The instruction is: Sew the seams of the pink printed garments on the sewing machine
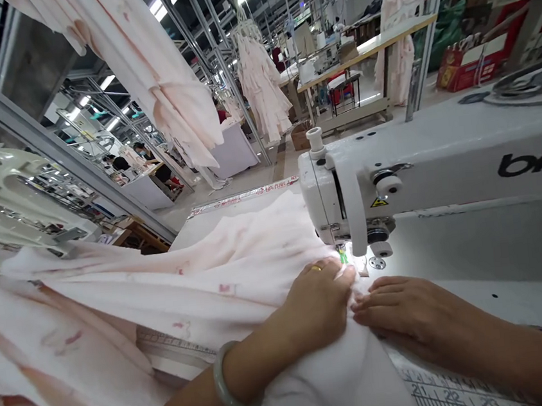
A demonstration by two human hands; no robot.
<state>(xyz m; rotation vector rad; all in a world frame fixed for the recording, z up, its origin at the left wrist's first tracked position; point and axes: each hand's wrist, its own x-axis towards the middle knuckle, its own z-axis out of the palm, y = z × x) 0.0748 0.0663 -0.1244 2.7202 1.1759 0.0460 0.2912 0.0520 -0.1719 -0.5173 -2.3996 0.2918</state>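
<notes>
Soft pale pink fabric point(238, 258) with small pink motifs runs across the sewing machine bed, its edge under the needle area of a white sewing machine point(347, 188). My left hand point(317, 301) lies over the cloth just in front of the presser foot, fingers bent and closed on it. A ring and a pale bangle point(226, 382) are on this hand and wrist. To its right, my right hand point(403, 312) holds the fabric's edge between fingers pressed together; its thumb is hidden. A small green piece point(343, 255) shows at the needle.
A measuring tape marking point(456, 393) runs along the table's front. More pink cloth point(156, 79) hangs from above at left, beside a cream plastic frame point(13, 198). Metal poles, other worktables point(366, 51), hanging garments point(260, 78) and several people stand farther back.
</notes>
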